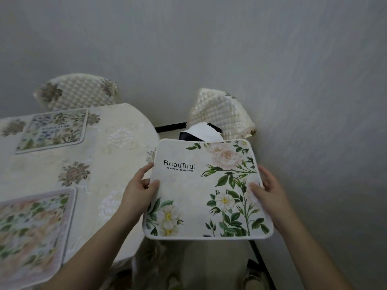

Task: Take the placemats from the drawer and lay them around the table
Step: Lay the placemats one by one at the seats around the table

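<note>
no drawer or other container in view. bench (pixel 100 147) w/ cream floral cloth carries 2 placemats: far placemat (pixel 52 130) near back-left edge, blurred, its text not readable; near placemat (pixel 31 233) at front-left, cut off by frame edge, also blurred. third, held placemat (pixel 201 189), white w/ green leaves + pale flowers, printed "beautiful", is in the air just right of bench edge, not on it, roughly flat. behind it a black-and-white item (pixel 201 132), mostly hidden, can't tell what. 2 quilted chair backs: left chair (pixel 81 93) behind bench, right chair (pixel 224 114) by wall. left hand (pixel 138 189) grips mat's left edge, thumb on top, fingers (pixel 146 167) curled under. right hand (pixel 270 189) grips right edge same way, thumb on top. both forearms extended fwd.
</note>
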A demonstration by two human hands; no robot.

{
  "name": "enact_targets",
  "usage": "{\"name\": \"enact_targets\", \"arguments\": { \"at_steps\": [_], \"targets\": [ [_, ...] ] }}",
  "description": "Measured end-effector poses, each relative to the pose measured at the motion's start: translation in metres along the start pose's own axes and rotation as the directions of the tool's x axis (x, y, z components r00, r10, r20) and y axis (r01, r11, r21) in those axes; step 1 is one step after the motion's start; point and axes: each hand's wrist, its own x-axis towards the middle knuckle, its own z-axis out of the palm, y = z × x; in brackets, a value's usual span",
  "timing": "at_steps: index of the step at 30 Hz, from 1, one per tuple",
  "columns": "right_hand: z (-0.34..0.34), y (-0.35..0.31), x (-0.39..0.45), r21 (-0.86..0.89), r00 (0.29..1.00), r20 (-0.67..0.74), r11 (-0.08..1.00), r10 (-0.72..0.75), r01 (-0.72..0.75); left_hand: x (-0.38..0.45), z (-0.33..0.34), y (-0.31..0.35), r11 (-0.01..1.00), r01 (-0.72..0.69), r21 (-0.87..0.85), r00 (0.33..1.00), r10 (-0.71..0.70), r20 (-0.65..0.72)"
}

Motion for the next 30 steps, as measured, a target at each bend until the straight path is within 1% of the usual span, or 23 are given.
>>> {"name": "enact_targets", "arguments": {
  "at_steps": [6, 8, 12, 15, 19, 22, 24, 27, 30],
  "targets": [
    [0.066, -0.005, 0.047, -0.044, 0.998, 0.05, 0.998, -0.031, 0.033, 0.054, -0.046, -0.006, 1.0, -0.016, 0.015, 0.997, 0.017, -0.072],
    [0.087, -0.006, 0.06, -0.054, 0.997, 0.062, 0.997, -0.052, 0.055, 0.07, -0.06, -0.009, 1.0, -0.006, 0.012, 0.995, 0.007, -0.096],
    [0.118, -0.008, 0.079, -0.043, 0.997, 0.061, 0.998, -0.051, 0.054, 0.089, -0.077, -0.016, 1.0, 0.017, 0.004, 0.993, -0.017, -0.119],
    [0.135, -0.01, 0.093, -0.058, 0.992, 0.117, 0.997, -0.038, 0.045, 0.101, -0.087, -0.023, 0.998, 0.055, -0.017, 0.987, -0.057, -0.153],
    [0.15, -0.012, 0.12, -0.134, 0.982, 0.184, 0.988, -0.046, 0.072, 0.113, -0.092, -0.028, 0.995, 0.094, -0.02, 0.976, -0.096, -0.194],
    [0.159, -0.013, 0.145, -0.136, 0.971, 0.236, 0.988, -0.041, 0.075, 0.126, -0.091, -0.031, 0.993, 0.119, -0.011, 0.963, -0.118, -0.241],
    [0.164, -0.014, 0.164, -0.128, 0.962, 0.271, 0.99, -0.015, 0.051, 0.136, -0.089, -0.034, 0.988, 0.146, -0.043, 0.954, -0.152, -0.26],
    [0.171, -0.011, 0.198, -0.154, 0.94, 0.34, 0.988, 0.024, 0.03, 0.149, -0.083, -0.04, 0.964, 0.205, -0.169, 0.93, -0.246, -0.273],
    [0.179, -0.015, 0.232, -0.172, 0.913, 0.408, 0.984, 0.03, 0.044, 0.156, -0.072, -0.041, 0.948, 0.24, -0.209, 0.896, -0.299, -0.328]
  ]
}}
